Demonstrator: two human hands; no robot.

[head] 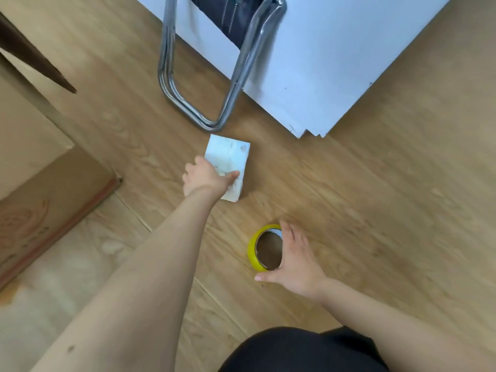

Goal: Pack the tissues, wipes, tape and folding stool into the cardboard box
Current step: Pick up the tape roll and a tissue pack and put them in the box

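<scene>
Tissue pack (228,162) lies before the folded stool (204,76); tape roll (264,248) nearer, cardboard box (40,183) left.

No text, label or number could be read. The white packet (228,165) on the floor carried only pale, blurred markings, and the cardboard box flap (35,224) at the left bore a faint reddish circular print whose characters were too smeared to make out. The yellow tape roll (253,251) showed no lettering that could be read.
</scene>
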